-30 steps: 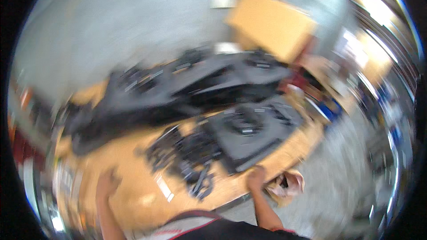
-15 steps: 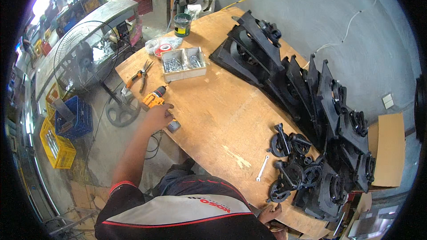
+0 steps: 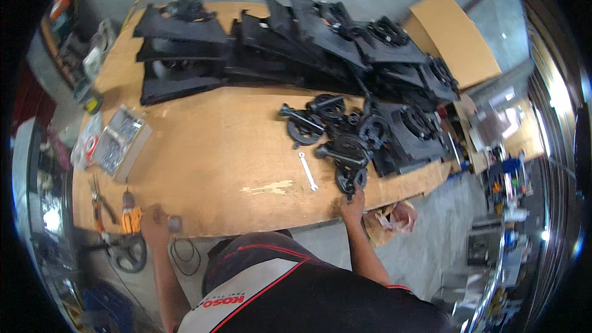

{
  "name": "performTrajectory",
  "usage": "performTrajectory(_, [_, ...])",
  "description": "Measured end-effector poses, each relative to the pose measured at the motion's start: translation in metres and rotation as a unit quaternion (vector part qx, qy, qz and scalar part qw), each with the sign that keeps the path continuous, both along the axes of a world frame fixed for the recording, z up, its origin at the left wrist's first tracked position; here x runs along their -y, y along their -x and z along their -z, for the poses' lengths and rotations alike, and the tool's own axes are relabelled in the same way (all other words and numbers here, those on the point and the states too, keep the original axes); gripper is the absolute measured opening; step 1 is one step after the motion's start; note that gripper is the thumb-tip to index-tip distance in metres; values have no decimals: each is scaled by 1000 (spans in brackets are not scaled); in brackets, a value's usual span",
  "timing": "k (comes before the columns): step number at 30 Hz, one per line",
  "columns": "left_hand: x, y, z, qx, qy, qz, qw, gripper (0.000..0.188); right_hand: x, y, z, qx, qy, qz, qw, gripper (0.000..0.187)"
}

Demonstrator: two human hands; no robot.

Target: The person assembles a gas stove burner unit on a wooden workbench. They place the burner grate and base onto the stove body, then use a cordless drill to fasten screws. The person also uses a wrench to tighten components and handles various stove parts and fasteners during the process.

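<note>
Head view: left hand (image 3: 155,224) lies over the handle of the orange drill (image 3: 131,217), near table edge, left end. Fingers blurred there, can't tell how tightly they're curled. Battery end sticks out right of the hand; nose points away from the person, toward the near corner of the screw box (image 3: 122,142). Pliers (image 3: 98,206) lie just left of the drill, so that side is tight. Red tape roll (image 3: 91,145) sits left of the box, dark bucket (image 3: 90,100) behind it.

Right hand (image 3: 353,205) is at the near table edge, fingertips up against the closest of the black round parts (image 3: 350,159). Can't tell whether they pinch it or just rest. Those parts are heaped on the table (image 3: 191,142), blocking a straight reach from that hand to the black panels (image 3: 330,31) behind. Panels with round fittings fill the far side, some stacked, some leaning; one more panel (image 3: 398,148) lies right of the heap. Silver wrench (image 3: 308,171) lies between the hands, just left of the heap.

Cardboard box (image 3: 453,40) stands behind the panels at far right. Crumpled bag (image 3: 398,217) below the table edge, beside right forearm. Cable (image 3: 186,258) coiled on the floor right of left forearm.
</note>
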State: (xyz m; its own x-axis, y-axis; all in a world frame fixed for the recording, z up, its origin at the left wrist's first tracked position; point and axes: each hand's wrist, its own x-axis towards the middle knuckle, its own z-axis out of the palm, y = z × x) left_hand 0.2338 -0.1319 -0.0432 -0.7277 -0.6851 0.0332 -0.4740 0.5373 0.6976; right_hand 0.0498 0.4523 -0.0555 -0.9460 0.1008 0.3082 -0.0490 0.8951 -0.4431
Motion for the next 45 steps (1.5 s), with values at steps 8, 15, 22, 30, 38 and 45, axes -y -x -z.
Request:
performTrajectory(8, [-45,82,-36,40,-15,139,989,21,8,-18,7,-4,27,61,998,68])
performTrajectory(15, [-146,161,-29,47,-51,384,921,25,-25,-94,20,37,85,213,973,62])
performTrajectory(22, [-264,194,8,0,2,508,861,30,-120,-207,79,311,241,351,850,44])
performTrajectory(30, [-319,194,38,-28,149,370,917,45,-182,-159,119,400,193,99,891,44])
performTrajectory(38, [-360,151,27,-126,153,83,977,41,-99,-26,8,437,41,-435,786,45])
performTrajectory(45, [-412,-39,64,-180,-40,-164,969,30,-22,-6,-19,396,49,-549,734,30])
